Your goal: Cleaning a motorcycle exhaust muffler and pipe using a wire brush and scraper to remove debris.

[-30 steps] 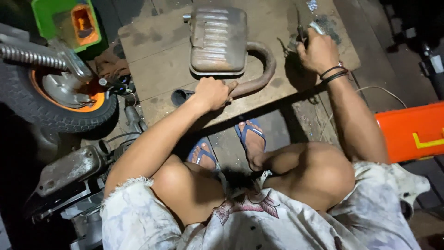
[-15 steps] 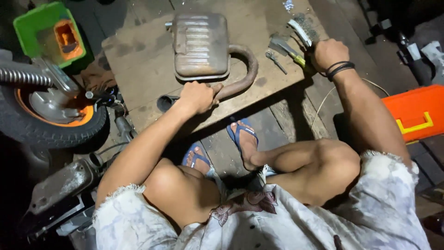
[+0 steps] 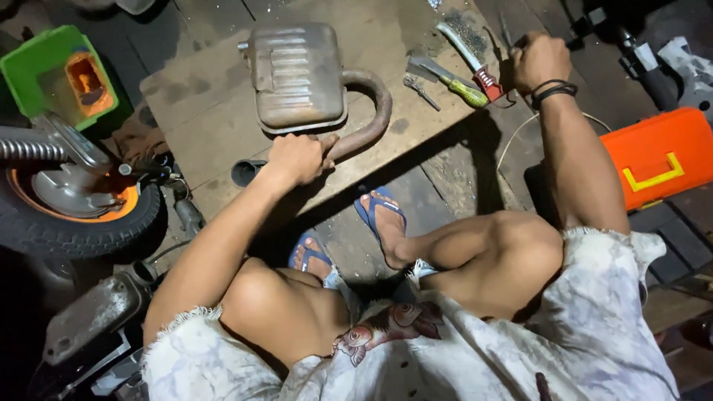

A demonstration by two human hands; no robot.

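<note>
the rusty muffler (image 3: 297, 74) lies flat on the wooden board (image 3: 200, 119), its body pointing away from the person and its curved pipe (image 3: 368, 111) looping back toward them on the right side. left hand (image 3: 295, 157) is right at the near end of that pipe, fingers wrapped shut around it, arm stretched forward from the knee. right hand (image 3: 538, 59) is well apart at the board's far right corner, fingers curled together on something thin, can't tell what. tools beside it: a green-handled screwdriver (image 3: 453, 83), a small wrench (image 3: 421, 90). orange toolbox (image 3: 653, 156) sits off to the right, a wheel (image 3: 70, 208) on the left.
</note>
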